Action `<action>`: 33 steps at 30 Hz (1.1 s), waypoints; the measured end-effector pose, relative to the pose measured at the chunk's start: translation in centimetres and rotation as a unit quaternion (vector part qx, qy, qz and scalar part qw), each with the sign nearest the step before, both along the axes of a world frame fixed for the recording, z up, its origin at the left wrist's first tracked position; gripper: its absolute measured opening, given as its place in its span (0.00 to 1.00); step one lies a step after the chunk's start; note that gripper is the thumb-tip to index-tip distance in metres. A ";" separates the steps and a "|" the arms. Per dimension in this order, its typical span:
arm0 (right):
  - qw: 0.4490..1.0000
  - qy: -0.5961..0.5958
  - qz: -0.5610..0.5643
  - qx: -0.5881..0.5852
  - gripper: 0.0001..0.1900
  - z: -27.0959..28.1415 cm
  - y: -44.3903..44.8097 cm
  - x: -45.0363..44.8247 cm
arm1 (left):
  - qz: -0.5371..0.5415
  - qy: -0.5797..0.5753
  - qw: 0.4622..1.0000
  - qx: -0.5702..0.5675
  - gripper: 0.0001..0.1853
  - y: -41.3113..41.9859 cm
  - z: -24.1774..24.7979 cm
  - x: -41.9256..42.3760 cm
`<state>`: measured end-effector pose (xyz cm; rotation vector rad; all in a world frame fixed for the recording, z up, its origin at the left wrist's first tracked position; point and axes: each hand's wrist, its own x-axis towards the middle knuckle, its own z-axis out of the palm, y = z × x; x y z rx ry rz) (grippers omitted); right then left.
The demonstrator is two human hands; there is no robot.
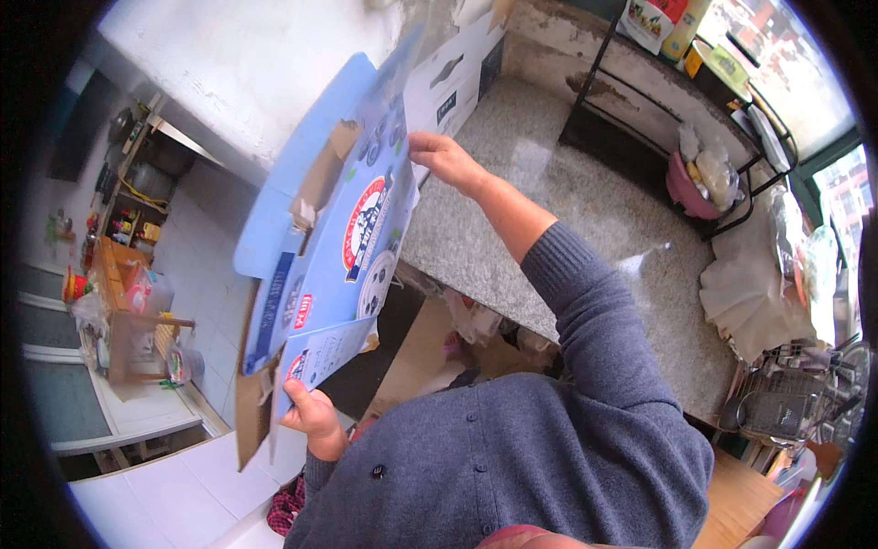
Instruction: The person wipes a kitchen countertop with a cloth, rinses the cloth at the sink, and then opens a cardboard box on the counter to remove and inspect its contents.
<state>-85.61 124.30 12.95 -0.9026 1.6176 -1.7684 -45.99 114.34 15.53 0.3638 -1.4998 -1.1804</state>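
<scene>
A light blue printed cardboard carton (353,226), its flaps spread, is held up in front of me to the left of the granite counter (507,213). My left hand (314,415) pinches its lower flap, thumb on the printed face. At the carton's right edge, near the top, my right hand (446,161) grips with its fingers partly hidden behind the board. Brown inner cardboard shows along the flap (255,415) at the bottom left and through an opening in the side.
A white carton (449,82) stands against the wall at the counter's far end. On the right, a black metal rack (603,89) stands near a pink basin (689,189) holding plastic bags. Wire baskets (775,405) sit farther right. A wooden stool (140,343) is on the left.
</scene>
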 end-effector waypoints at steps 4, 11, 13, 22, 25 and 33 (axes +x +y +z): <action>1.000 0.001 0.020 0.006 0.23 -0.4 -1.2 0.8 | -0.001 -0.009 0.999 -0.044 0.17 0.5 -2.8 1.2; 0.999 -0.022 0.024 -0.026 0.25 -1.5 -3.3 1.2 | 0.028 -0.025 0.995 -0.090 0.16 1.0 -4.5 1.5; 0.999 -0.021 -0.004 -0.034 0.23 -2.1 -3.4 1.5 | 0.026 -0.041 0.994 -0.099 0.15 1.2 -4.2 1.5; 1.000 -0.006 -0.009 0.012 0.27 -2.5 -2.0 1.4 | 0.030 -0.038 0.997 -0.064 0.12 -1.7 -2.5 0.8; 1.000 -0.009 -0.015 0.011 0.26 -3.0 -1.5 0.8 | 0.018 -0.031 0.999 -0.027 0.10 -1.8 0.4 -1.3; 0.999 0.013 0.018 -0.034 0.22 -3.8 -1.0 0.3 | -0.024 -0.024 0.999 -0.031 0.11 -3.7 0.5 -0.4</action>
